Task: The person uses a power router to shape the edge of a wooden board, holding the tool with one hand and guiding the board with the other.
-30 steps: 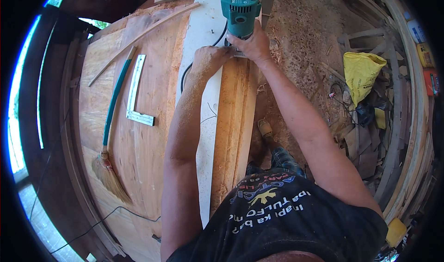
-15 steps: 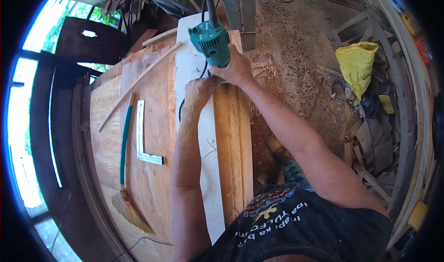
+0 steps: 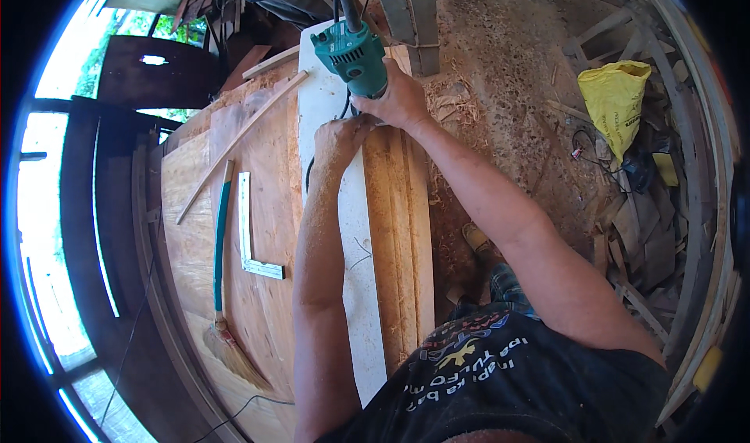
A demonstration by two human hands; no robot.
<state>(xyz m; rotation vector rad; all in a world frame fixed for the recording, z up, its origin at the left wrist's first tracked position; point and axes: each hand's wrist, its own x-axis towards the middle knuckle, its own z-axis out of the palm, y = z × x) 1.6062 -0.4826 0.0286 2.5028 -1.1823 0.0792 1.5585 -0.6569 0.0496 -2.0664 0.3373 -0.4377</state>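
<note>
A green corded router [image 3: 353,58] stands over the far part of a long wooden board [image 3: 402,232] with lengthwise grooves full of sawdust. My right hand [image 3: 397,98] is closed around the lower part of its body. Beside it, my left hand [image 3: 337,142] has curled fingers at the router's base, and its fingertips are partly hidden. The bit and most of the base do not show. A white-faced strip [image 3: 357,248] lies along the left side of the grooved board, under my left forearm, which is dusted with sawdust.
Left on the plywood top [image 3: 187,177] lie a metal square [image 3: 247,224], a brush with a green handle [image 3: 223,240] and a thin wooden stick [image 3: 242,146]. Right, a yellow sack [image 3: 617,103] sits by wood scraps [image 3: 648,232]. Shavings cover the floor [image 3: 500,115]. A cord [image 3: 242,409] crosses the near left.
The router and both hands have moved a little farther away along the board. My grip looks the same. The whole view has shifted slightly.
</note>
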